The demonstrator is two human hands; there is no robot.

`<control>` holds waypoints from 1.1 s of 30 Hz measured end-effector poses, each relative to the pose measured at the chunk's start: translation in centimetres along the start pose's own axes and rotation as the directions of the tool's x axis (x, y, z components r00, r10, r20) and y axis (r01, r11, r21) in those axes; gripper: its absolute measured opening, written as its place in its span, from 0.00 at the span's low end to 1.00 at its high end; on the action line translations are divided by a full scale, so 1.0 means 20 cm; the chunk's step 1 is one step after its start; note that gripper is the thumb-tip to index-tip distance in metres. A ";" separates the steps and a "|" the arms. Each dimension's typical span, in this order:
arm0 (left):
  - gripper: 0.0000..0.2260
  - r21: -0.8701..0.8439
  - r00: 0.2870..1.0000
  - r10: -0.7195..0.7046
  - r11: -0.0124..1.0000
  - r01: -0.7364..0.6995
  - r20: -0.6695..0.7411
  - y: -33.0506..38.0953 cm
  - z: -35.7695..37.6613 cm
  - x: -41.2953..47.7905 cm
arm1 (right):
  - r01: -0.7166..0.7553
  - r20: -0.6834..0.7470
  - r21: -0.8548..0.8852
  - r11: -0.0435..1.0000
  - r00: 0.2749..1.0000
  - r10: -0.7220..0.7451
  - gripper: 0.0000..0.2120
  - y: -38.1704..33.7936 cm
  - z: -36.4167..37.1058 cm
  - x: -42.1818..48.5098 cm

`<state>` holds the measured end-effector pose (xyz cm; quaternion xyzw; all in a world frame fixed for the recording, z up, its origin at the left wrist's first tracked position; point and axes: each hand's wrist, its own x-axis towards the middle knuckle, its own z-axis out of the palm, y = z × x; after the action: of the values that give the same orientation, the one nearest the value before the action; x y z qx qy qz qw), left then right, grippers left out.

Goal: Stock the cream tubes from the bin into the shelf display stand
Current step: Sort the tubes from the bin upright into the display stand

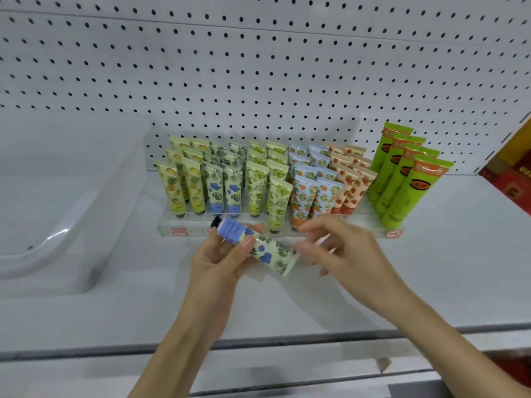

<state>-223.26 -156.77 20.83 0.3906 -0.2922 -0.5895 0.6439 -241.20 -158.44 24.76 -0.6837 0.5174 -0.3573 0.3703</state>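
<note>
My left hand (pixel 222 261) grips a cream tube with blue flowers (pixel 267 249), held slanted just in front of the clear display stand (pixel 370 224), black cap up and to the left. My right hand (pixel 342 248) hovers beside the tube's flat end with fingers loosely spread; it is blurred and seems to hold nothing. The stand holds rows of upright tubes: yellow pineapple tubes (pixel 172 188), blue flower tubes (pixel 215 188), green fruit tubes (pixel 255 186), orange fruit tubes (pixel 304 198), strawberry tubes (pixel 349 188) and tall green tubes (pixel 408 185). The clear plastic bin (pixel 71 196) stands at the left.
A white pegboard wall (pixel 258 67) rises behind the stand. The white shelf surface (pixel 431 268) spreads in front and to the right. Red and yellow boxes (pixel 511 173) sit at the far right. The shelf's front edge (pixel 258 346) runs below my arms.
</note>
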 end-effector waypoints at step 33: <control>0.32 0.826 0.834 0.067 -0.200 -0.527 0.548 0.15 -0.60 0.20 | -0.102 -0.459 -0.045 0.994 0.886 0.070 0.06 -0.20 0.57 0.31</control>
<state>-211.17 -158.76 16.74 0.5500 -0.8082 -0.0513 0.2042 -228.13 -162.13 23.49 -0.5692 0.6314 -0.4735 0.2306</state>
